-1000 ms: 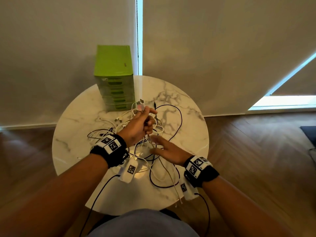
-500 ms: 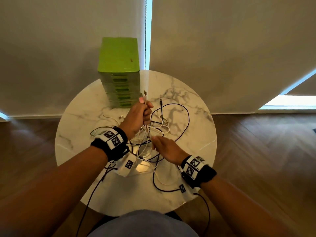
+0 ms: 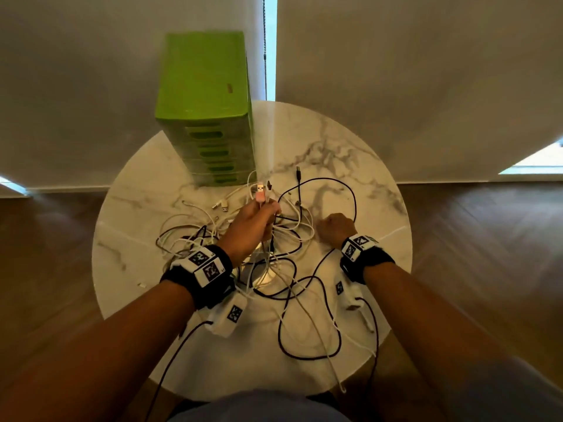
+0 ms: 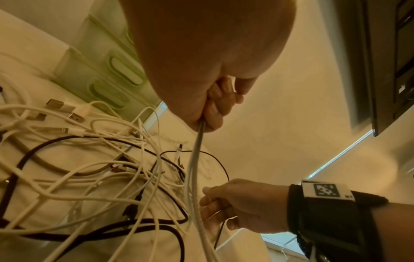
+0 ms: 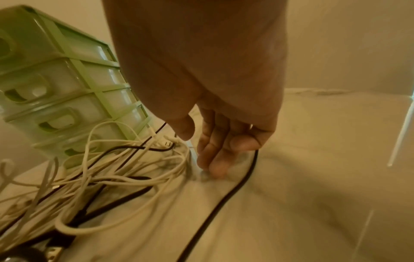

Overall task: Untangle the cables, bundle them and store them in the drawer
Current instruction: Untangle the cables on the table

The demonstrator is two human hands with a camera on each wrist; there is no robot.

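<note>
A tangle of white and black cables (image 3: 292, 239) lies mid-table on the round marble table (image 3: 350, 141). My left hand (image 3: 253, 220) is raised over it and grips a few white cables (image 4: 195, 150), whose USB plugs (image 3: 260, 190) stick up past the fingers. My right hand (image 3: 335, 226) is down on the table to the right of the tangle, fingers bent downward. Its fingertips (image 5: 212, 168) touch the tabletop beside a white cable end, and its little finger curls over the thin black cable (image 5: 224, 200). The green drawer unit (image 3: 207, 86) stands at the back left with all its drawers pushed in.
Loose USB plugs (image 3: 221, 205) lie in front of the drawer unit. A black loop (image 3: 310, 354) and a white cable (image 3: 335, 376) trail toward the table's front edge. A small white piece (image 3: 141, 284) lies near the left edge. Wooden floor surrounds the table.
My right hand has moved from the middle of the tangle out to the right, onto the black cable's loop. My left hand has stayed raised, gripping the white cables.
</note>
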